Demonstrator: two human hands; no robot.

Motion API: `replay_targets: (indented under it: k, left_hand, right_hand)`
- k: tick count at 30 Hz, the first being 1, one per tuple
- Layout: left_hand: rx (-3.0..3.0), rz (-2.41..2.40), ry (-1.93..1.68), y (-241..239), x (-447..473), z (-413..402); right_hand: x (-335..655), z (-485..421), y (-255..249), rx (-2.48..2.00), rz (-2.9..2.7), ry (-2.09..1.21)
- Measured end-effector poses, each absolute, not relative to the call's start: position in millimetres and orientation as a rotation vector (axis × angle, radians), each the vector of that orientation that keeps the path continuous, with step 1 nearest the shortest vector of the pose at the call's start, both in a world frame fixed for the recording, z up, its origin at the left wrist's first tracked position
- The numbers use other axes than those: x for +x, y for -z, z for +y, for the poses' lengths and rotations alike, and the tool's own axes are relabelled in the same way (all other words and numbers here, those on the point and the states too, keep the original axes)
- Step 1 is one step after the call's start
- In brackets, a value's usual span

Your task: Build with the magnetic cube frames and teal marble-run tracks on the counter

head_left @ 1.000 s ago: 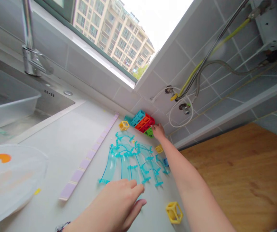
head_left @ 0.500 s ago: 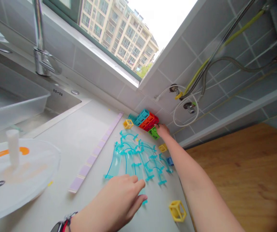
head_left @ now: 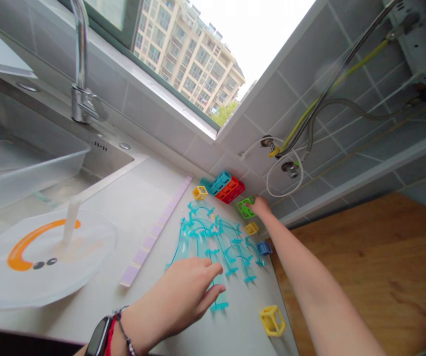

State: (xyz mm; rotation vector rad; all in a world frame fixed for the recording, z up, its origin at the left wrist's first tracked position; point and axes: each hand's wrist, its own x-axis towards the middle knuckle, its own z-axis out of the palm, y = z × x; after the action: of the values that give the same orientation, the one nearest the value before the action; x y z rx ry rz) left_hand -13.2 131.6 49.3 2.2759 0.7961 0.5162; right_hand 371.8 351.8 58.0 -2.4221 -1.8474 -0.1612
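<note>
My right hand (head_left: pixel 260 205) reaches to the back of the counter, its fingers closed on a green open-frame cube block (head_left: pixel 245 208). Just left of it, a stack of red cube blocks (head_left: pixel 230 190) and teal cube blocks (head_left: pixel 220 181) rests against the wall. My left hand (head_left: pixel 194 284) hovers low at the front with thumb and fingers apart, holding nothing. Under and beyond it lie several clear teal track pieces (head_left: pixel 218 291), some curved. A yellow cube block (head_left: pixel 199 192) sits left of the stack, another yellow cube block (head_left: pixel 251 228) below the green one.
A blue cube block (head_left: pixel 264 248) and a yellow cube frame (head_left: pixel 272 320) stand near the counter's right edge. Left are a lilac strip (head_left: pixel 157 230), a white round lid (head_left: pixel 49 291) with an upright peg, and a sink (head_left: pixel 123 165) with a plastic tub (head_left: pixel 49 165). Hoses (head_left: pixel 311 118) hang on the right wall.
My right hand has drawn the green cube block slightly toward me and right, apart from the red blocks. My left hand stays nearly in place. The view has shifted a little.
</note>
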Motion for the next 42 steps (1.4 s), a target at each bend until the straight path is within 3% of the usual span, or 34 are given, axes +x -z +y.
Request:
replay_targets:
  k: [8,9,12,15,30,42]
  left_hand:
    - [1.767,0.794,-0.874,-40,-7,136]
    - [1.690,0.791,-0.905,-39,-5,136]
    - [1.503,0.696,-0.937,-37,3,133]
    - [1.399,0.506,-0.945,-39,11,124]
    - [1.100,0.438,-0.790,-44,15,115]
    - [1.171,0.642,-0.818,-41,9,122]
  right_hand:
    - [337,244,-114,-2.113,-1.830,-0.034]
    - [324,223,-120,-2.052,-1.851,-0.129]
    - [280,162,-136,-1.688,-1.802,-0.835]
    - [241,112,-153,-1.563,-1.781,-1.196]
    - [239,97,-156,-1.502,-1.373,-1.182]
    - [246,106,-153,-1.532,-1.654,-1.147]
